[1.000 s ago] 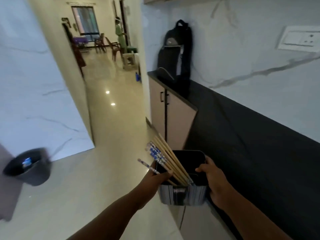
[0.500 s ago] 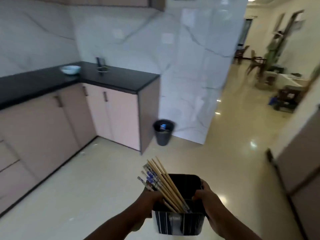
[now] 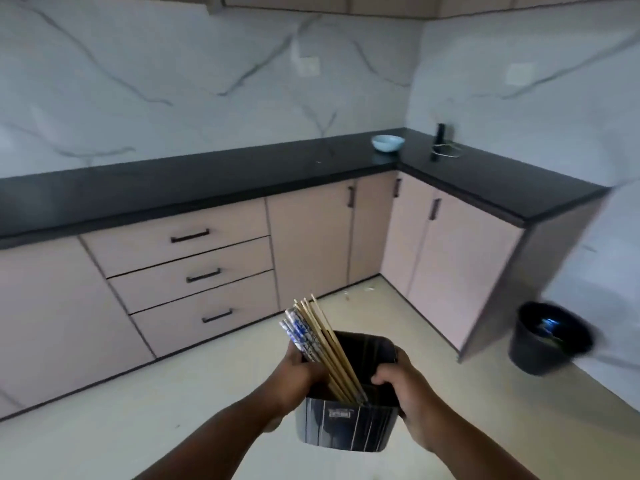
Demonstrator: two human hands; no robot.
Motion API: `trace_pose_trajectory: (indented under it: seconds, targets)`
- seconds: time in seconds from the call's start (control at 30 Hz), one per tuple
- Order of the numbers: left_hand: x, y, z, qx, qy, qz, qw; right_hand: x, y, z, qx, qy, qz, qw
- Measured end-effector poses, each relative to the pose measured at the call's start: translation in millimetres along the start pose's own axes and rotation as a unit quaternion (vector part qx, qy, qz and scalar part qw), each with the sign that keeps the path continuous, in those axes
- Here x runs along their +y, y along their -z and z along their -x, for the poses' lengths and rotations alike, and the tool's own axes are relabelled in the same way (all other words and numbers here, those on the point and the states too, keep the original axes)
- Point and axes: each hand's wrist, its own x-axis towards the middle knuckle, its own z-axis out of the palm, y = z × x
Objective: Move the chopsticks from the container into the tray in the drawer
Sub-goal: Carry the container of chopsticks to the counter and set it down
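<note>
Leaning chopsticks (image 3: 320, 344), plain and blue-patterned

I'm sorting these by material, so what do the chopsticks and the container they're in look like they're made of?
The plain chopsticks look like bare wood or bamboo: pale tan, matte. The patterned chopsticks have a white and blue print, possibly lacquered or plastic; unclear. The container looks like dark glossy plastic or glazed ceramic with pale stripes.

Two bare forearms reach up from the bottom edge, with no sleeve in view on either. The left hand (image 3: 298, 372) and right hand (image 3: 412, 393) wear no rings, watch, gloves or bands.
</note>
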Motion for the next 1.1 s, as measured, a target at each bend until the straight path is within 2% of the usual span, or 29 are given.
trace_pose_trajectory:
  seconds: [0.23,0.43,0.57,0.67,0.83,1.1]
  targets:
    - [25,94,-53,0.124,0.014,0.061,0.990,-65,-75,-129,-0.151,-0.012,0.063,0.986]
    - [29,168,-84,0.240,0.013,0.144,0.960,-113,-151,-208,-0.268,-0.010,0.147,0.952]
    - [19,229,-96,0.288,-0.005,0.185,0.940,-125,-217,-254,-0.314,0.009,0.180,0.932]
    - [8,282,-109,0.326,-0.022,0.211,0.921,-129,-271,-284,-0.328,0.017,0.188,0.926]
    - [10,391,-138,0.327,-0.054,0.233,0.914,-156,-365,-328,-0.329,0.038,0.197,0.923]
    - [83,526,-193,0.317,-0.130,0.171,0.924,-246,-470,-392,-0.294,0.145,0.170,0.929]
